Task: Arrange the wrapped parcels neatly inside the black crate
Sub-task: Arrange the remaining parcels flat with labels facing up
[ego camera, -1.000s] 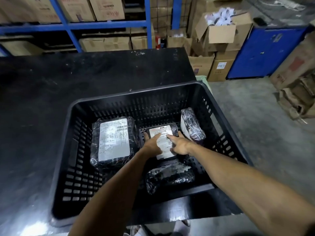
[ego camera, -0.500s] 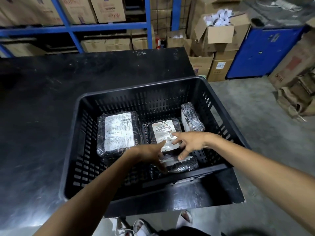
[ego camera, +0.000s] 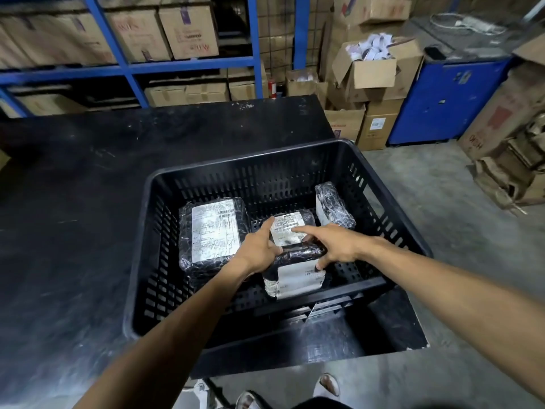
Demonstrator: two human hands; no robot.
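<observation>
The near parcel (ego camera: pixel 295 268) sits low in the black crate (ego camera: pixel 392 219), towards its near wall, tipped up so that its white label faces the person. Both hands hold it from the two ends. The left hand (ego camera: pixel 259 249) wraps the left end, thumb reaching up onto the small labelled parcel (ego camera: pixel 290 228) just beyond. The right hand (ego camera: pixel 339 246) covers the right end, fingers (ego camera: pixel 320 265) curled under the edge and the forefinger stretched forward across that same label.

The step in hand appears to be seating the near parcel flush against the small labelled parcel. To do it well, the person should keep both ends gripped evenly, lower the tilted edge until the parcel lies flat on the crate floor, then press it forward until the two touch along one straight edge.

To the left of the fingers lies the large flat parcel (ego camera: pixel 213 234), label up. Beyond the right hand, a fourth parcel (ego camera: pixel 334 206) leans on edge near the right wall. The wrap looks slick, so a loose grip could slip. The crate rests on a dark surface (ego camera: pixel 73 202).
</observation>
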